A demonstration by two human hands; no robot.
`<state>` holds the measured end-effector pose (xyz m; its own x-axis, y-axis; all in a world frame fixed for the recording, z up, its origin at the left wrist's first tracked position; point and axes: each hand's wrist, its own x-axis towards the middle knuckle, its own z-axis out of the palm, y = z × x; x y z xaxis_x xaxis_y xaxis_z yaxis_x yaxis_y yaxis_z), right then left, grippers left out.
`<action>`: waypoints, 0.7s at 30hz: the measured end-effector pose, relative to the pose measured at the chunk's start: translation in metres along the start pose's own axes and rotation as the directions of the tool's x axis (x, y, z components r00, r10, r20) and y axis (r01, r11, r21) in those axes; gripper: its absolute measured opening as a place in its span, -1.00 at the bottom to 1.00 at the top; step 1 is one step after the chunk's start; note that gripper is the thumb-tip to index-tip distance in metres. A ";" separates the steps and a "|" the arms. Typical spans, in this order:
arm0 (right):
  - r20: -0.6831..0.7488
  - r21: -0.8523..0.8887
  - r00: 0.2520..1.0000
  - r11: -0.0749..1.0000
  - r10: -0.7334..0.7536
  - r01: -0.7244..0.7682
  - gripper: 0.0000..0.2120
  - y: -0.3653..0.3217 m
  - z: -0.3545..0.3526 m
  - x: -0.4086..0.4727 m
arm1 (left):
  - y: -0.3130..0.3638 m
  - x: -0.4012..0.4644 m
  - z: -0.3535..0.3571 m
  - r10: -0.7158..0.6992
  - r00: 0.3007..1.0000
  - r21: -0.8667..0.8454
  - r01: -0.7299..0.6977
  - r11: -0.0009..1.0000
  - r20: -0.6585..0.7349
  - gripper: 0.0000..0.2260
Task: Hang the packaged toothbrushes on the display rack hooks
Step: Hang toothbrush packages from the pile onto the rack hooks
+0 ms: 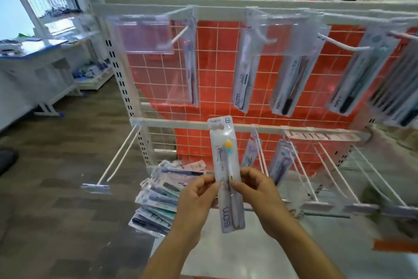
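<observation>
Clear plastic packaging is held upright in front of a white wire display rack (226,128), where one packaged toothbrush (227,177) is pinched at mid-length from both sides, the left hand (196,201) with fingertips curled onto its left edge and the right hand (255,190) gripping its right edge. The hanging slot at the top of the pack is seen level with the middle rail, not yet threaded onto any hook. An empty double-prong hook (119,156) juts out at lower left, and more bare hooks (334,170) reach forward at lower right; packs already hung (243,68) are seen on the upper row. A loose pile of packs (162,190) is left on the surface (248,251) below the left hand.

The risk is judged to lie in the slot: held so far beneath it, the thin card could flex and the small opening could be missed, so that the pack is pushed against the prong tip and bent or dropped. The forward-pointing hooks could be brushed by a wrist, and hanging packs nearby could be knocked loose. The pile near the surface's edge could be nudged off onto the floor (67,165).
</observation>
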<state>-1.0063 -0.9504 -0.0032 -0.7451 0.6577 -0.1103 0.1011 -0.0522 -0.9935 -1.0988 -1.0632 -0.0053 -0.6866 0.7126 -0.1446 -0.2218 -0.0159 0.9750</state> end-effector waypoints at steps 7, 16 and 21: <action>-0.022 0.047 1.000 0.999 0.003 -0.002 -0.86 -0.009 0.052 0.019 | 0.017 0.019 -0.052 0.038 0.999 -0.006 -0.038 0.999 0.030 -0.84; 0.029 0.090 1.000 0.996 -0.013 0.010 -0.82 -0.018 0.101 0.032 | 0.024 0.030 -0.099 0.071 0.997 0.059 -0.072 0.996 0.020 -0.82; 0.027 0.154 0.998 0.987 -0.059 0.054 -0.81 -0.021 0.113 0.031 | 0.023 0.029 -0.104 0.053 0.998 0.117 -0.055 0.992 0.018 -0.79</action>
<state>-1.1055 -1.0136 0.0110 -0.7671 0.6395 -0.0520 -0.0423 -0.1314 -0.9904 -1.1959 -1.1162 -0.0047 -0.6846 0.7234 -0.0893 -0.1008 0.0273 0.9945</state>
